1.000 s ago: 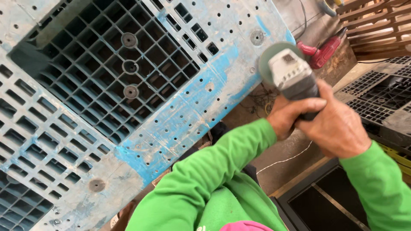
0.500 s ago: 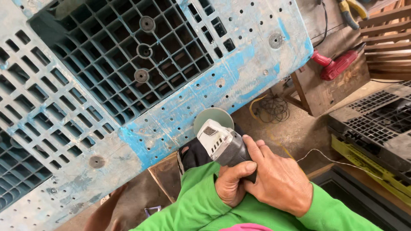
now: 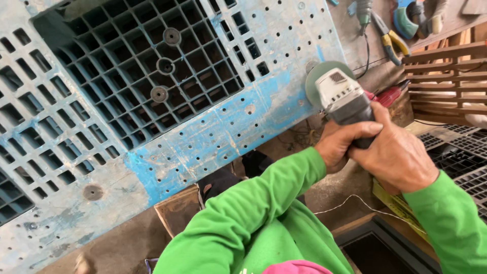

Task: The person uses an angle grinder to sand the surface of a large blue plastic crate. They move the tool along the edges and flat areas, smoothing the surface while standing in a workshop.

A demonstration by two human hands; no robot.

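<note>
Beside blue pallet [image 3: 152, 116], grinder [image 3: 341, 96] within both hands' grip [image 3: 375, 147].

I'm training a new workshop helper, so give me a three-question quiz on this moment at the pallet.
1. True or false: both hands grip the angle grinder.
2. The grinder's disc is nearest which part of the blue plastic pallet? A) its right edge B) its dark centre grid C) its lower left corner
3. What colour are the person's sleeves?

Key:
1. True: the left hand and right hand both wrap its body.
2. A
3. Green
</note>
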